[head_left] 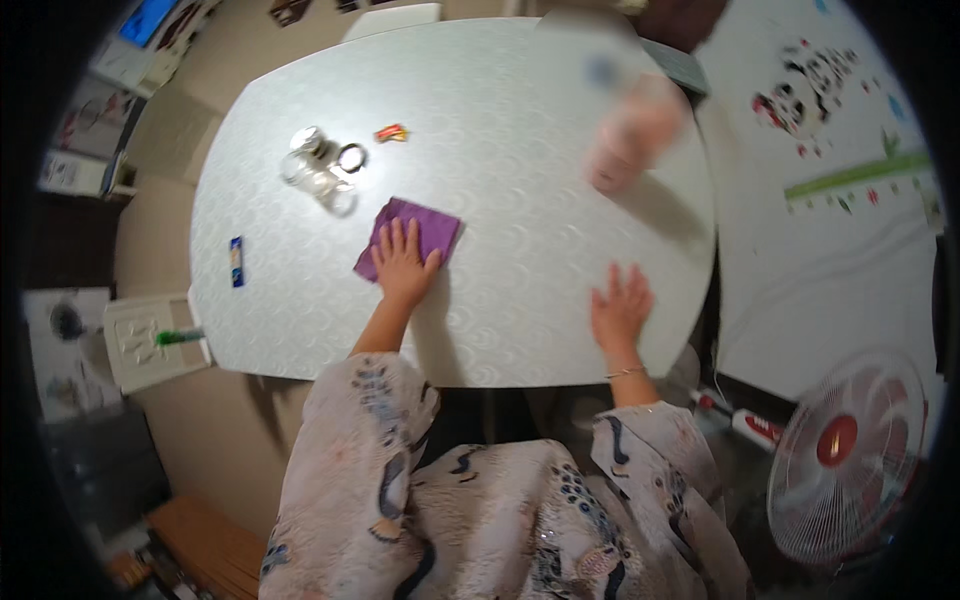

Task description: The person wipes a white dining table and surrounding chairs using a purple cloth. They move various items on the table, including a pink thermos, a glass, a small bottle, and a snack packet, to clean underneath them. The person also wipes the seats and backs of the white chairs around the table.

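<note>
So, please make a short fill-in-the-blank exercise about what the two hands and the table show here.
1. The left hand presses flat on a ____ cloth.
2. The right hand lies on the table with its fingers ____.
3. The clear glass jar lies on its ____.
4. The fan has a ____ hub.

Missing words: purple; spread; side; red

Most of the pale table (pixel 500 100) top lies bare — wide room betw. the left hand (pixel 403 265) on the purple cloth (pixel 418 232) and the right hand (pixel 620 308) flat nr the front edge. Obstacles sit upper left: glass jar (pixel 315 165) on its side w/ ring lid (pixel 352 157) beside it, small red wrapper (pixel 391 132) just right. A blue packet (pixel 237 261) lies nr the left edge. A blurred pink object (pixel 635 130) hangs over the far right — cannot tell what.
</note>
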